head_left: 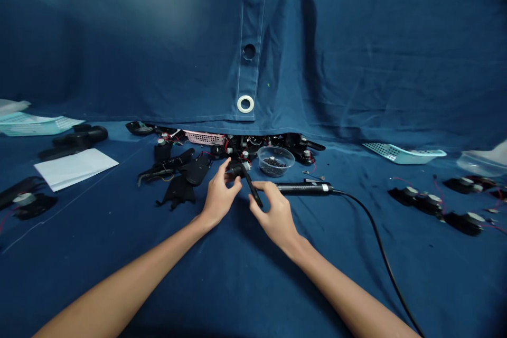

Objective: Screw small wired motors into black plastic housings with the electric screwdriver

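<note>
Between my hands is a black, angled plastic part [252, 190], with a rounded end on the left and a long, thin arm slanting down to the right. My left hand [219, 195] grips the rounded end with thumb and fingers. The thin arm is pinched near its lower end by my right hand [276, 217]. Just beyond my right hand lies a black electric screwdriver [304, 188], its tip hidden behind the fingers. A clear plastic bowl [276, 161] holding small dark screws stands behind the part.
Black plastic shells [178, 190] lie left of my hands. A pink basket [205, 138] and wired parts sit under the blue curtain [158, 63]. White paper [76, 169] and a blue basket [39, 124] are left; another basket [407, 154] and wired motors [431, 203] are right. The screwdriver's cable [380, 237] runs front right.
</note>
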Demonstrator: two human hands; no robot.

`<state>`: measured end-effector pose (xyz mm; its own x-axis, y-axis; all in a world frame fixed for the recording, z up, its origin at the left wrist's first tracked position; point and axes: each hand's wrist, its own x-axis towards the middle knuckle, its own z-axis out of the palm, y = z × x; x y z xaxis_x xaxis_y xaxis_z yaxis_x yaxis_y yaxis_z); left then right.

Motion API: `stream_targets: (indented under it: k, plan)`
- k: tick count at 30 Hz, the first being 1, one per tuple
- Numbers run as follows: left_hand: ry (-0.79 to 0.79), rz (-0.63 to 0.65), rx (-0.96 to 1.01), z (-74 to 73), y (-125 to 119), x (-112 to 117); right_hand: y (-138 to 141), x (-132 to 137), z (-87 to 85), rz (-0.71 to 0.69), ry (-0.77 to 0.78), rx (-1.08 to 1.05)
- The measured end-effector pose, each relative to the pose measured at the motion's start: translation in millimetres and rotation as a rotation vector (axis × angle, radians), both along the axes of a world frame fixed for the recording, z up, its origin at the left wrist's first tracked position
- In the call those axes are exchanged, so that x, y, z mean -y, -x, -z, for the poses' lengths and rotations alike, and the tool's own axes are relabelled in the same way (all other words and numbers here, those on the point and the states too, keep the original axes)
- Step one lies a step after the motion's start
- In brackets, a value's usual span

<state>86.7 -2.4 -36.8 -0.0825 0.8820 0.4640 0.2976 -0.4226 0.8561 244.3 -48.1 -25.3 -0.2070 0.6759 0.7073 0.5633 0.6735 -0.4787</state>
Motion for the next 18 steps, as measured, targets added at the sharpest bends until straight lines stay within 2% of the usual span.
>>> stream_targets:
  k: [6,13,18]
  plan:
    - [0.015,0.017,0.056,9.5,-1.3,-6.3,-7.1,-6.6,4.1,0.03,0.057,-0.056]
    - [0.132,0.119,0.231,13.0,-4.3,-10.4,-5.1,-5.7,6.0,-0.088,0.004,0.012]
    - [0.117,0.131,0.162,12.6,-3.2,-9.4,-3.4,-4.9,7.2,-0.12,0.016,0.044]
